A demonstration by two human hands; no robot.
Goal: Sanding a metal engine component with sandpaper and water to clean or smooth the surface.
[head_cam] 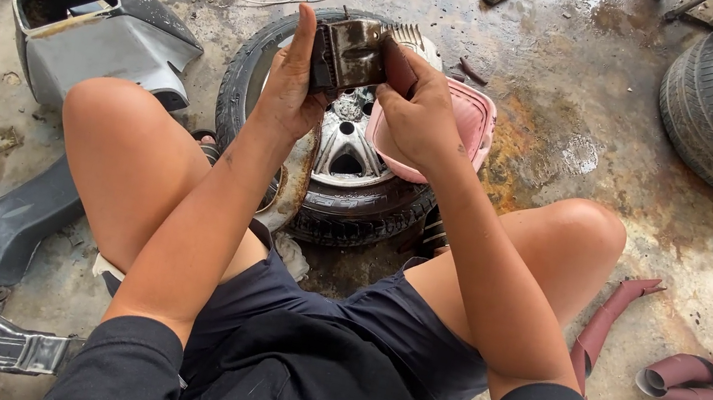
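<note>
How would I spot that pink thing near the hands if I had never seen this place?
Find the small tyre with a silver wheel lying flat between the seated person's knees. On its right edge rests a pink plastic tub, just behind the right hand. It is the only pink, soft-cornered thing there.
</note>
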